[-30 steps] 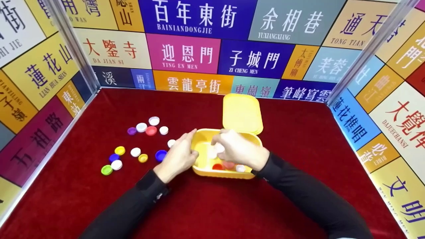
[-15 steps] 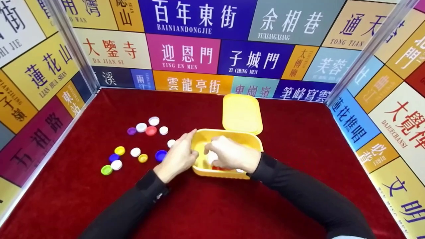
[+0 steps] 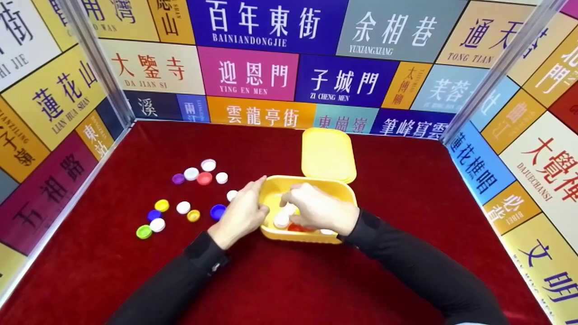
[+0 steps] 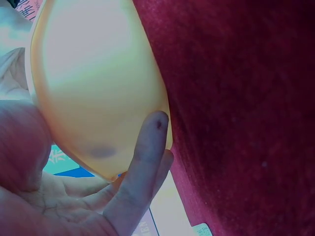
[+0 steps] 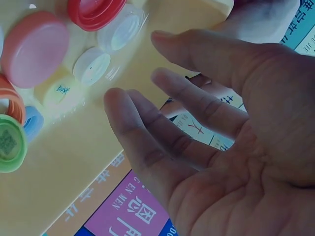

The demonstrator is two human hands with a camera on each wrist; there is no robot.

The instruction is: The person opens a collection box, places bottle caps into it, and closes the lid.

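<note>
"What do your hands hold?"

"My left hand [image 3: 241, 211] grips the yellow box [image 3: 293, 237] on the red desk [image 3: 280, 280]; my right hand [image 3: 318, 207], empty, fingers loosely spread, hangs over caps [image 3: 282, 220] inside it."

Box [image 3: 298, 237]: plain yellow. Lid [image 3: 328, 155]: plain, slightly paler yellow. Tabletop [image 3: 271, 284]: deep red. Loose caps [image 3: 183, 207]: white, purple, red, blue, yellow, green. Boxed caps [image 5: 37, 49]: pink, red, white, orange, blue, pale yellow, green; green one bears a dark square patch. Sleeves [image 3: 171, 280]: black. Wall panels [image 3: 250, 72]: blue, magenta, orange, yellow, grey patchwork, lettered white, red, dark blue.
</note>
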